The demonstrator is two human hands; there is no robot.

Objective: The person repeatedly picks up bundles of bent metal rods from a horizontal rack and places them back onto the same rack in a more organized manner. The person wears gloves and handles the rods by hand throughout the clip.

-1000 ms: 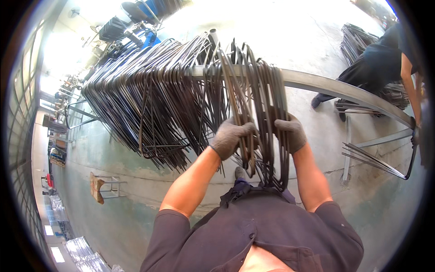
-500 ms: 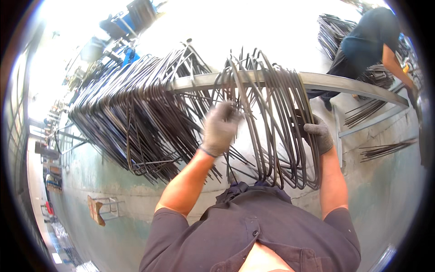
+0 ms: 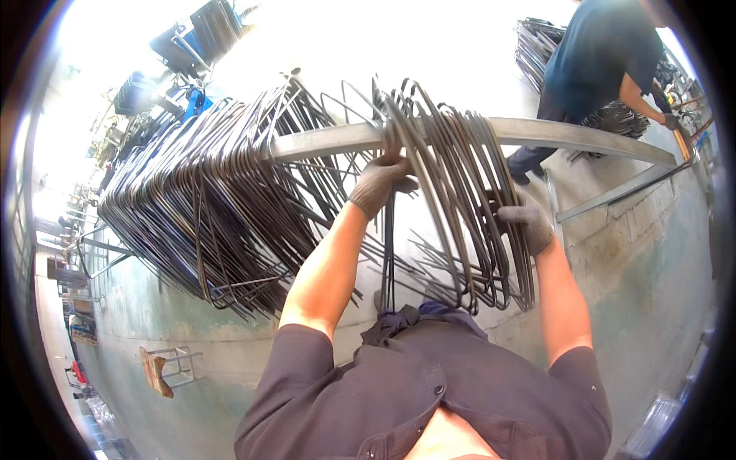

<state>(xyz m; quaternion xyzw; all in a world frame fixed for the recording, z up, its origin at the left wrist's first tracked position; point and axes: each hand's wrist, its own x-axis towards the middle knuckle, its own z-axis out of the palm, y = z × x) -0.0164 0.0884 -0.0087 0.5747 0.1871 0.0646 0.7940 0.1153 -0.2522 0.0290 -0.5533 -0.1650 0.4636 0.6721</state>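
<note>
Dark bent metal rods hang in a bundle over a grey metal beam in front of me. My left hand, in a grey glove, is just under the beam at the bundle's left side. Its fingers close on a few bent rods there, partly hidden behind them. At the bundle's right side my right hand, also gloved, is wrapped round the outer rods, its thumb on the near side and the other fingers largely hidden among the rods.
A larger mass of bent rods hangs on the beam to the left. A small stool stands on the floor at lower left. At upper right another person bends over beside more rod piles. Blue equipment stands at upper left.
My left hand has moved up to the rods near the beam and closed there. My right hand stays on the bundle's right side. The other person has shifted, arm now reaching toward the beam's far end.
</note>
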